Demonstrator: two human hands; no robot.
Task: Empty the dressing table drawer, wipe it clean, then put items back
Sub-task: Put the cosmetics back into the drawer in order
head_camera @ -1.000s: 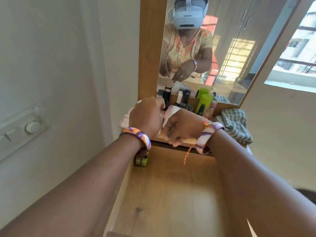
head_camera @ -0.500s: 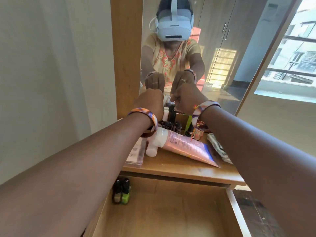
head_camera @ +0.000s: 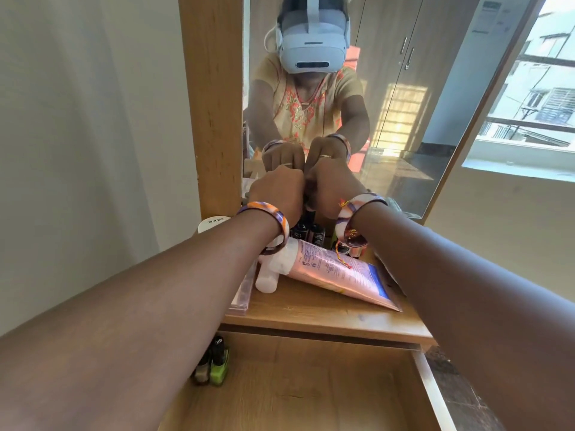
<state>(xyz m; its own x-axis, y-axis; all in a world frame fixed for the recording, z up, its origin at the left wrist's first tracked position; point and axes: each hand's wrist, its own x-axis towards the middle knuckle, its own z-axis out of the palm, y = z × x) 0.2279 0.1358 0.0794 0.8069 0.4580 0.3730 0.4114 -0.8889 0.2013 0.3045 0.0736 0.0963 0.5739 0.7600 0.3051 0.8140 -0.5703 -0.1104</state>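
The open wooden drawer (head_camera: 311, 399) is below me, with two small nail polish bottles (head_camera: 214, 363) standing in its far left corner. On the dressing table top (head_camera: 326, 317) lies a pink tube (head_camera: 336, 272) with a white cap. Behind it stand several small dark bottles (head_camera: 308, 231) against the mirror. My left hand (head_camera: 277, 191) and my right hand (head_camera: 334, 185) are side by side over those bottles, both with fingers curled shut. What is inside the fists is hidden.
A flat clear case (head_camera: 242, 293) lies at the top's left edge, with a white round lid (head_camera: 214, 222) behind it. The mirror's wooden frame (head_camera: 211, 104) rises at the left. A wall is close on the left, a window at the right.
A second ago both hands were at the table top's front edge on the pink tube. They moved back to the bottles by the mirror, leaving the tube lying on the top.
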